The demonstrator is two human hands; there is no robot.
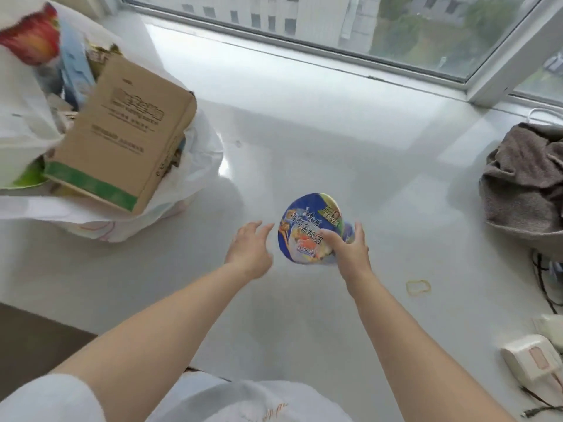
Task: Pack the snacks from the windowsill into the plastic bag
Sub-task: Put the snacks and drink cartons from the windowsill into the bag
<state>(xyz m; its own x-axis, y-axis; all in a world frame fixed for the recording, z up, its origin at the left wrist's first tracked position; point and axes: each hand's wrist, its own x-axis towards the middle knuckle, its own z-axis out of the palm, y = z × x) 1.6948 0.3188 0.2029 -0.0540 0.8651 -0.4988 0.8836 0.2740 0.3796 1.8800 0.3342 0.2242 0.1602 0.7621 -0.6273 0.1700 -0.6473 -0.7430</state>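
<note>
- A lived-in upper-floor room is suggested by the wide white windowsill (304, 132) beneath a window (335, 22) onto buildings.
- Crumpled clothing (524, 178) and chargers (530, 360) are left there.

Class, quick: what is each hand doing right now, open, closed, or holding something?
Left hand: open, fingers spread, holding nothing, just left of the noodle bowl.
Right hand: gripping the noodle bowl by its near right edge.
</note>
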